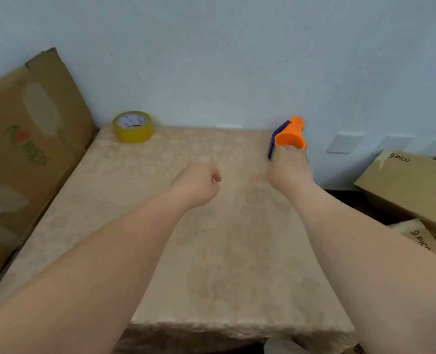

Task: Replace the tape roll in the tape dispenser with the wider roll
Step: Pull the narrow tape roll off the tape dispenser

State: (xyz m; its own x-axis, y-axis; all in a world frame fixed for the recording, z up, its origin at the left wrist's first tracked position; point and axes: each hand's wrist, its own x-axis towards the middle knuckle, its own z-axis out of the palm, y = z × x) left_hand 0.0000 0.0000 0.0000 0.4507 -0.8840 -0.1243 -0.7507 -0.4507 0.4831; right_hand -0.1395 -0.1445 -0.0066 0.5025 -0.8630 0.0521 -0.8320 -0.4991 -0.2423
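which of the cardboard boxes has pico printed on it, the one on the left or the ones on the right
The boxes on the right: the upper PICO box and the lower PICO box beneath it. The tall left box leaning by the wall shows only a blurred red-green print.

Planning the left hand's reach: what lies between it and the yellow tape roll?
Head view: only bare tablecloth between the left hand and the yellow tape roll.

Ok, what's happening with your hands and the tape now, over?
Right hand on orange tape dispenser, far right of table. Left hand fisted, empty. Yellow tape roll untouched, far left. Nothing between.
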